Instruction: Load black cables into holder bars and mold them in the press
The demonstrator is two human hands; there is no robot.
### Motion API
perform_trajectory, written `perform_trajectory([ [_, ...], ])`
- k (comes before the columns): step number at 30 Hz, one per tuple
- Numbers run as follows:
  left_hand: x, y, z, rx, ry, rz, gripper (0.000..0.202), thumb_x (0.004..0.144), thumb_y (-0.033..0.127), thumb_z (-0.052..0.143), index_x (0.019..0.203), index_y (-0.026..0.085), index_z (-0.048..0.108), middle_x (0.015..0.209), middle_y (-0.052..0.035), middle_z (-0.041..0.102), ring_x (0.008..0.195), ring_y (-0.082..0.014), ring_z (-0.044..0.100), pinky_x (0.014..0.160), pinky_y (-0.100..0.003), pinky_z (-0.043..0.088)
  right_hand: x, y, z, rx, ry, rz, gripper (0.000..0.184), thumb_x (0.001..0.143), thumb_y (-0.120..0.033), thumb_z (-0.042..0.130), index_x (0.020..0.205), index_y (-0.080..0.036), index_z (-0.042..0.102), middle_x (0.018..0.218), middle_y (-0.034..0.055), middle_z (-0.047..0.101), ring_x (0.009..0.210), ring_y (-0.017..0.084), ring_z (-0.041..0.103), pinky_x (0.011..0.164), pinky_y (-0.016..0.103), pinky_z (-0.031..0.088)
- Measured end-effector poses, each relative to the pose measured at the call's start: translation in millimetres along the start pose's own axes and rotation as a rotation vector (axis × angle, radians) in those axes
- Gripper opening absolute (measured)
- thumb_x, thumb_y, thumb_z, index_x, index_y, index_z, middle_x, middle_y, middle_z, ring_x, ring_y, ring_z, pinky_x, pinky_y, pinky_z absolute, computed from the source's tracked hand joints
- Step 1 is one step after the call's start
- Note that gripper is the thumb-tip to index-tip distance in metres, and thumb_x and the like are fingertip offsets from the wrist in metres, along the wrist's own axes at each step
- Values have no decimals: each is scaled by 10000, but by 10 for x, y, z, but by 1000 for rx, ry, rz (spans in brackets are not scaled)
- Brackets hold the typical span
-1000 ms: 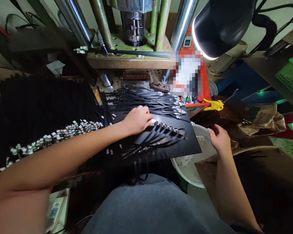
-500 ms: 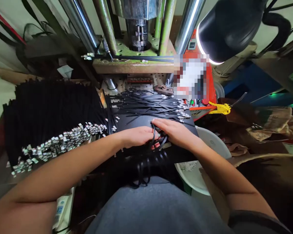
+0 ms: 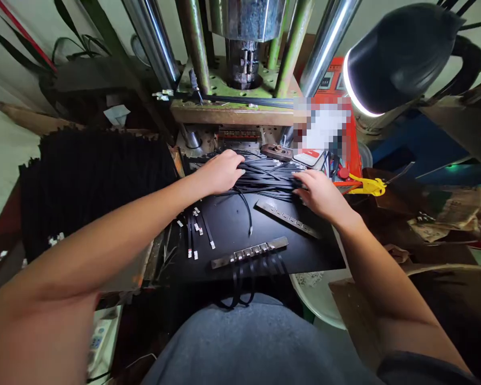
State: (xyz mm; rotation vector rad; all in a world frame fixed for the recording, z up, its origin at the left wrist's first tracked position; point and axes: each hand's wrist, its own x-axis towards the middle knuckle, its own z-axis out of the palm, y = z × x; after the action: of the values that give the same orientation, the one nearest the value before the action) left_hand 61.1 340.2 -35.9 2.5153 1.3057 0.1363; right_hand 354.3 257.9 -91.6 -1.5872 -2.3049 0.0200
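My left hand (image 3: 220, 172) and my right hand (image 3: 320, 195) both lie curled on a heap of black cables (image 3: 268, 179), at its left and right ends. The heap sits on a black board (image 3: 240, 235). Nearer me on the board lie two slotted metal strips (image 3: 249, 252), with black cable loops hanging from the nearer strip over the board's edge. One loose cable (image 3: 246, 211) curves below the heap, and several short cable ends (image 3: 194, 230) with metal tips lie left of it.
A press with steel columns (image 3: 240, 69) stands directly ahead, and a black lamp (image 3: 401, 59) glows at upper right. A large black cable bundle (image 3: 96, 187) lies left. A yellow clamp (image 3: 366, 185) sits on a red control box, and a white basin (image 3: 316, 297) lies below the board.
Both hands have moved forward from the middle of the board onto the cable heap. The metal strips now show on the board, and my view has shifted slightly.
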Motion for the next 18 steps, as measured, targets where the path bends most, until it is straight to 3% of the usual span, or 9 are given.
perform_trajectory([
  [2, -358, -42, 14, 21, -73, 107, 241, 942, 263, 488, 1073, 160, 663, 1145, -83, 630, 1077, -222, 594, 969, -325, 447, -327, -107, -43, 118, 96, -38, 363, 909, -266, 565, 1260, -179, 606, 1208, 160, 630, 1159, 324, 570, 1015, 517, 481],
  [4, -806, -6, 35, -9, -362, 168, 129, 892, 303, 620, 977, 223, 676, 1007, -22, 656, 918, -194, 626, 819, -290, 485, -632, -298, -27, 243, 7, -124, 450, 884, -340, 625, 1328, -294, 566, 1341, 118, 574, 1267, 335, 518, 1061, 542, 467],
  [6, -1201, 90, 94, 6, -580, 181, 196, 804, 301, 751, 966, 234, 662, 976, -5, 658, 873, -198, 635, 746, -287, 488, -834, -509, 69, 303, -140, -207, 532, 876, -339, 616, 1387, -417, 492, 1446, 54, 508, 1365, 337, 443, 1118, 590, 419],
  [9, -1509, 240, 242, 142, -582, 222, 146, 827, 275, 722, 903, 191, 630, 947, -41, 660, 869, -237, 642, 757, -338, 491, -890, -688, 217, 254, -206, -250, 540, 928, -221, 454, 1390, -500, 451, 1392, 2, 568, 1382, 306, 441, 1179, 651, 313],
  [11, -1505, 262, 299, 197, -521, 236, 94, 868, 270, 648, 893, 186, 616, 929, -51, 662, 848, -249, 647, 750, -357, 491, -788, -659, 202, 242, -217, -280, 472, 950, -197, 408, 1325, -453, 535, 1265, 18, 652, 1279, 290, 549, 1129, 599, 411],
  [13, -1357, 192, 272, 192, -444, 158, 95, 899, 285, 589, 935, 199, 606, 891, -35, 666, 792, -238, 652, 700, -342, 487, -588, -529, 99, 242, -189, -282, 344, 968, -241, 431, 1226, -359, 625, 1141, 54, 697, 1098, 281, 649, 968, 507, 549],
  [15, -1081, 44, 188, 163, -286, 53, 133, 931, 287, 534, 1025, 211, 589, 907, -25, 670, 796, -227, 659, 694, -326, 490, -269, -344, -2, 239, -112, -237, 288, 979, -272, 438, 1160, -264, 661, 1086, 86, 707, 988, 263, 673, 866, 442, 577],
  [18, -471, -254, 78, 165, -13, -25, 306, 950, 210, 471, 1252, 206, 524, 1154, -79, 635, 1008, -252, 646, 867, -353, 499, 450, -67, 28, 243, 20, -143, 289, 957, -281, 466, 1140, -186, 669, 1149, 114, 689, 1059, 264, 645, 951, 441, 530],
])
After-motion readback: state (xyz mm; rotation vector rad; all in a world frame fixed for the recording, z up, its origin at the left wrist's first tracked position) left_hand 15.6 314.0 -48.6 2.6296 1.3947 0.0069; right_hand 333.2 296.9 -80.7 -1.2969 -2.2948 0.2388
